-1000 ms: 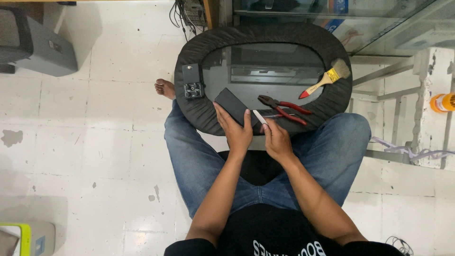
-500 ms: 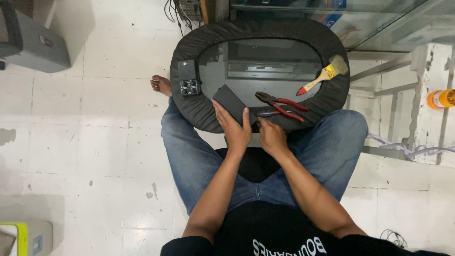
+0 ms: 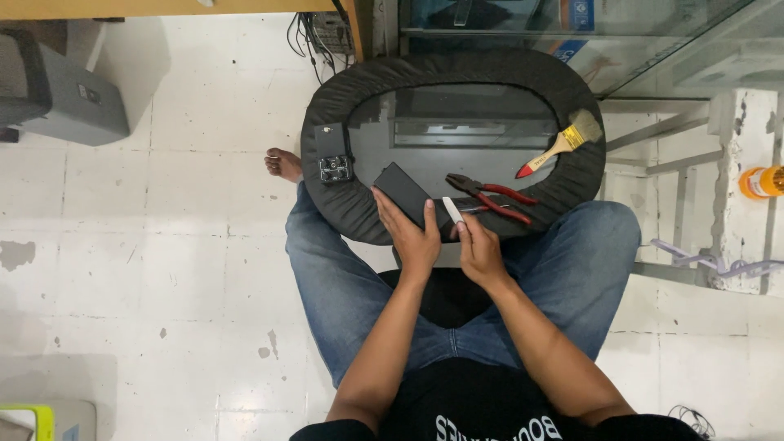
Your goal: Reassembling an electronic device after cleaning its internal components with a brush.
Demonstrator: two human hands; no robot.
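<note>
- Worn white floor tiles point(image 3: 163, 245) surround the seated person; an oval glass-topped bench point(image 3: 457, 77) with a black padded rim rests across the knees.
- Left hand point(image 3: 412, 233): the grip is clenched around the lower end of a flat black phone point(image 3: 400, 189), which lies tilted at the near rim of the bench.
- Right hand point(image 3: 480, 249): the grip pinches a slim white tool point(image 3: 452, 210), its tip angled toward the right edge of the phone.
- Judgement: the step in hand looks like prying at the phone's edge. Keep the phone pressed flat on the padded rim, hold the tool shallow to the seam, and apply light, steady pressure so the tip does not slip toward the left thumb.
- Red-handled pliers point(image 3: 494, 196) lie just beside the right hand; keep the wrist clear of them.
- Small black part point(image 3: 334, 155) sits on the rim left of the phone, well apart from a paintbrush point(image 3: 559, 145) at the right.
</note>
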